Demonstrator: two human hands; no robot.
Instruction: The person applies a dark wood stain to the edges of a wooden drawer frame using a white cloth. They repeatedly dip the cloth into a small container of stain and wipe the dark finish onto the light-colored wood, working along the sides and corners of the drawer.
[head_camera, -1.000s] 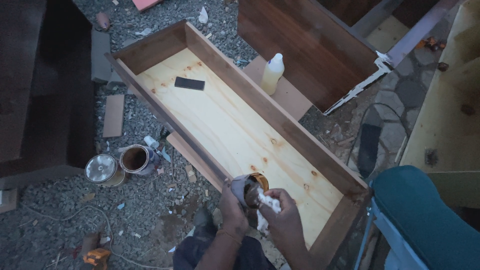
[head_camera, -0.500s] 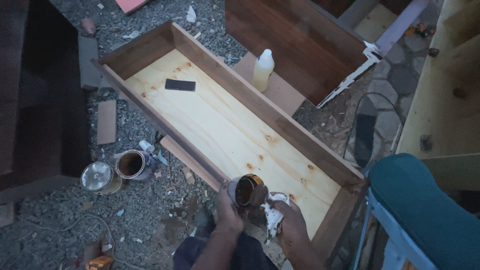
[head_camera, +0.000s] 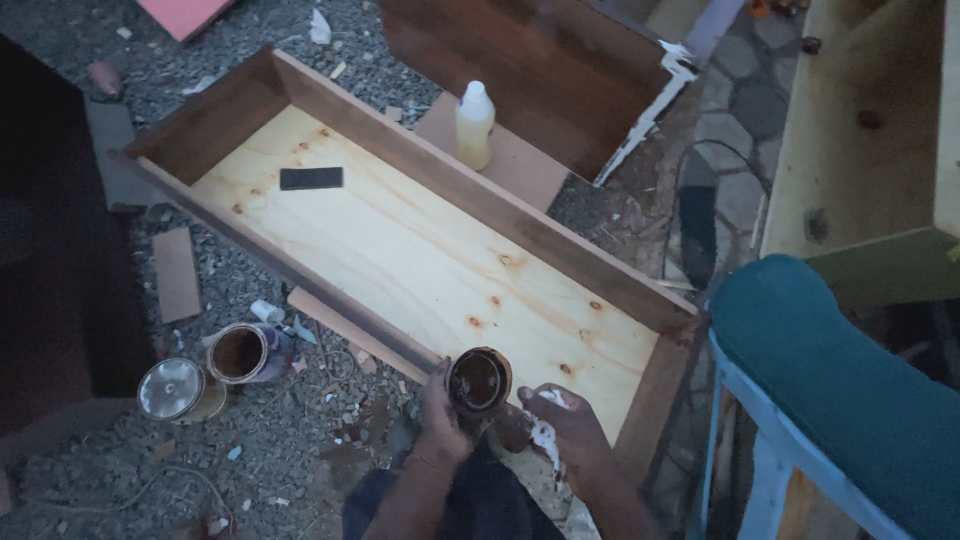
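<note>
- Our left hand (head_camera: 440, 415) is wrapped round a small open tin (head_camera: 478, 380) of dark stain, held upright at the near edge of the long wooden box (head_camera: 330, 100).
- Our right hand (head_camera: 570, 430) is closed on a white rag (head_camera: 546, 432), just right of the tin, over the box's near corner.
- Inside the box, w/ pale plywood bottom: a black block (head_camera: 311, 178) near the far end.
- Behind the box: a yellowish plastic bottle (head_camera: 474, 125) on a board.
- On the gravel to the left: an open can (head_camera: 238, 352) & a shiny lid (head_camera: 171, 388) beside it.
- Right side: a teal cushioned chair (head_camera: 830, 360).
</note>
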